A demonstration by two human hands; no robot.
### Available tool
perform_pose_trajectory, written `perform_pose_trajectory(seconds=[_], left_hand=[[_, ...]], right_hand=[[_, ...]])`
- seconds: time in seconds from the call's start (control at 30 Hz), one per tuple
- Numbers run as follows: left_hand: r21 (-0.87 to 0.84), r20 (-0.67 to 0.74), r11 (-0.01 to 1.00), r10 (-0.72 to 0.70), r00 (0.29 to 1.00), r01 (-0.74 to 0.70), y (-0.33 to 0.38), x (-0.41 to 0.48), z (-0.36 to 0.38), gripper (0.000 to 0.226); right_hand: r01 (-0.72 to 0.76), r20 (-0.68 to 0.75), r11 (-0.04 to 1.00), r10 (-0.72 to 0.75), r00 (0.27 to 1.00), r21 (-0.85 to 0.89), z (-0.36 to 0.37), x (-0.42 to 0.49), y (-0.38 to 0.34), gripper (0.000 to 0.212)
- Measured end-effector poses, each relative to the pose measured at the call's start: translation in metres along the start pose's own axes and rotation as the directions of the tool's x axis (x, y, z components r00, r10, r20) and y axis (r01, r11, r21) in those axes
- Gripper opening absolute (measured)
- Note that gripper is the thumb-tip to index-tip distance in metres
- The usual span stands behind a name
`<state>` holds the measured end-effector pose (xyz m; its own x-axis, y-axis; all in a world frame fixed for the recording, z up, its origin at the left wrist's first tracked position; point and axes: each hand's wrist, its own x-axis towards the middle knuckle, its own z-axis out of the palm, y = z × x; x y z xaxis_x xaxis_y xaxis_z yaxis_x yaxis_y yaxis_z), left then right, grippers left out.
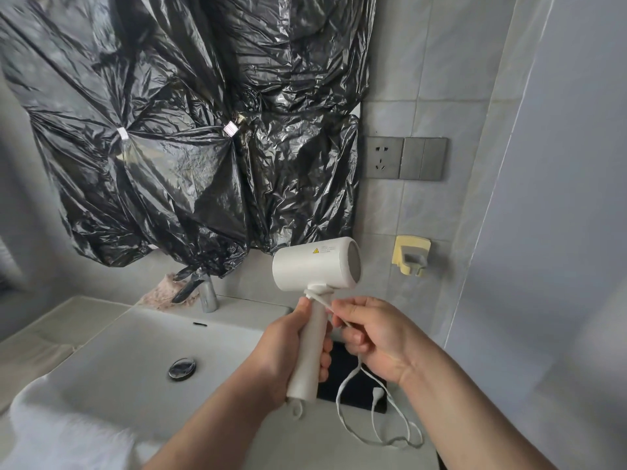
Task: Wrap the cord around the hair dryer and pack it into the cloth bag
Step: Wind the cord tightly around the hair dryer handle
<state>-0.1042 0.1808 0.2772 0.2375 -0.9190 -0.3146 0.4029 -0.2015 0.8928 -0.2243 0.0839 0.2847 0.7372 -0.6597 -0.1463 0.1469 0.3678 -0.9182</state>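
A white hair dryer [314, 266] stands upright above the sink's right side, its barrel pointing right. My left hand [288, 354] grips its handle. A white cord [342, 395] loops once around the top of the handle, just under the barrel. My right hand [369, 334] pinches that cord close to the handle. The rest of the cord hangs down in slack loops over the counter, and its plug [377, 392] lies on a dark cloth bag [342, 368] flat on the counter, partly hidden by my hands.
A white sink [135, 354] with a chrome drain [182, 368] and faucet [207, 295] lies to the left. Black plastic sheeting [169, 130] covers the wall above. A wall socket [383, 157], a yellow holder [410, 256] and a white towel [61, 432] are nearby.
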Motion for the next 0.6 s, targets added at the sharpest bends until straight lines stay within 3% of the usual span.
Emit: perform_pose_trajectory(seconds=[0.13,0.3,0.43,0.6], left_hand=[[-0.119,0.055,0.992,-0.045,0.997,0.051,-0.002,-0.002,0.003,0.056],[-0.255,0.133,0.960,-0.084,0.988,0.116,-0.003,-0.006,0.009,0.057],[-0.272,0.141,0.956,-0.079,0.987,0.115,-0.002,-0.008,0.011,0.059],[-0.186,0.111,0.977,-0.086,0.990,0.106,-0.002,-0.011,0.010,0.059]], right_hand=[[0.134,-0.055,0.990,-0.136,0.989,-0.037,-0.004,0.006,0.000,0.023],[0.264,-0.067,0.962,-0.268,0.961,-0.073,0.000,0.000,0.005,0.011],[0.342,-0.223,0.915,-0.386,0.895,-0.212,0.003,-0.003,0.009,0.012],[0.369,-0.274,0.877,-0.453,0.848,-0.308,0.002,-0.003,0.016,0.010]])
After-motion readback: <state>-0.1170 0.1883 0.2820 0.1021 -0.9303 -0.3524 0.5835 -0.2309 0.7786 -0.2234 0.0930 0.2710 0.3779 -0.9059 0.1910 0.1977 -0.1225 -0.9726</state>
